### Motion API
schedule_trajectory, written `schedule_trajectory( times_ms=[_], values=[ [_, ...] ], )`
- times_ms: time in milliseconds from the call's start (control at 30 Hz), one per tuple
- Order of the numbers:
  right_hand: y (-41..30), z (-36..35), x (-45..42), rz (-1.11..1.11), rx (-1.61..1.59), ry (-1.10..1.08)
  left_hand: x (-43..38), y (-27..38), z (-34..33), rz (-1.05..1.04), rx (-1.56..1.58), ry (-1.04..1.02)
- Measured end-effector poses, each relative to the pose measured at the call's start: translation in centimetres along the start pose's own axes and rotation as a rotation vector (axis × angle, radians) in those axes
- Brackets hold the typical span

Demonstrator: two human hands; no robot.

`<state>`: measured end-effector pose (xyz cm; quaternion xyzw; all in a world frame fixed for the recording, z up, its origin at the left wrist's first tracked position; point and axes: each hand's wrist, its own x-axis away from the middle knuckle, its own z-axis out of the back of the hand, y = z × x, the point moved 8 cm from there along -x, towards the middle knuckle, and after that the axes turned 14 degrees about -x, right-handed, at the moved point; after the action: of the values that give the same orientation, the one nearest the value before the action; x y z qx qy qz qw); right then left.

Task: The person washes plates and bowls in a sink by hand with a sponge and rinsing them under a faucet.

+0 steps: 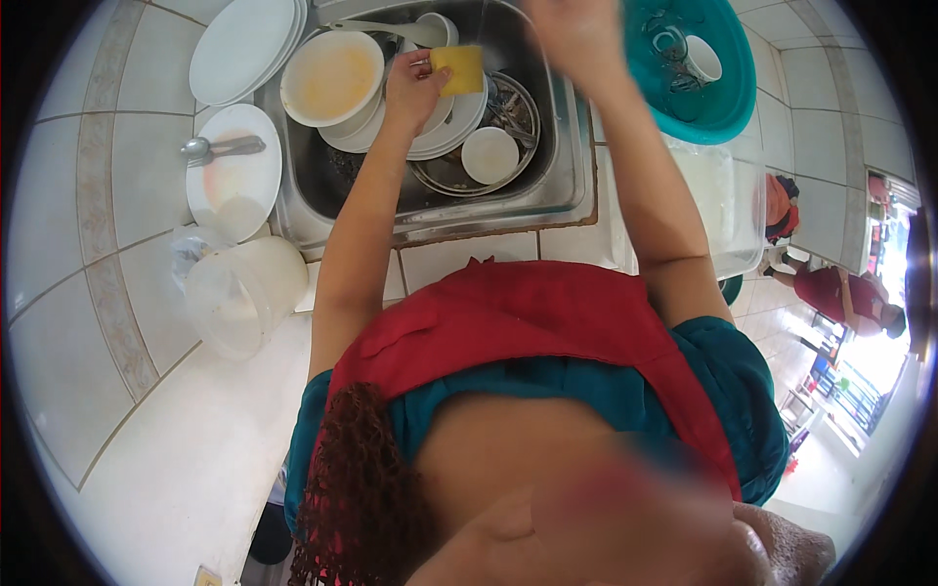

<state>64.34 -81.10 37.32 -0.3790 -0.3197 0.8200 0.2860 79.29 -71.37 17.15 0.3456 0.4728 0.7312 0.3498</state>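
My left hand (412, 91) grips a yellow sponge (463, 69) over dishes in the steel sink (575, 194). Beside it, a white bowl with yellowish residue (333, 77) rests on stacked dishes. A light ladle (381, 29) and a white cup (440, 29) lie behind. Under and right of the hand are white plates (447, 143), a small white bowl (490, 155) and a round metal tray (469, 192) with cutlery. My right hand (575, 33), blurred and partly cut off at the top edge, is between the sink and a teal basin (740, 102); its fingers are unclear.
The basin holds water, glasses and a white mug (703, 58). Left of the sink are stacked plates (238, 51), a soiled plate (242, 172) with fork and spoon, and a translucent plastic container (231, 300). A clear plastic bin (744, 212) stands right. A person (835, 293) is farther away.
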Motion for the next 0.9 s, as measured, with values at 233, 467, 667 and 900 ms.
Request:
schedule_trajectory(
  times_ms=[233, 467, 667, 900],
  values=[
    [6.8, -11.8, 8.7, 0.063, -0.066, -0.536, 4.1, -1.6, -2.7, 0.236, 0.592, -0.260],
    [15.9, -13.5, 8.8, -1.017, -0.433, -0.467, 12.1, -0.6, -6.4, -1.000, -1.257, -0.393],
    [16.0, -11.5, 7.5, -1.172, -0.994, -0.068, 11.1, 0.7, -7.4, -0.887, -1.160, -0.550],
    [1.6, -6.2, 5.5, 0.252, 0.049, 0.137, 5.7, -2.2, -2.7, 0.099, -0.184, -0.381]
  ],
)
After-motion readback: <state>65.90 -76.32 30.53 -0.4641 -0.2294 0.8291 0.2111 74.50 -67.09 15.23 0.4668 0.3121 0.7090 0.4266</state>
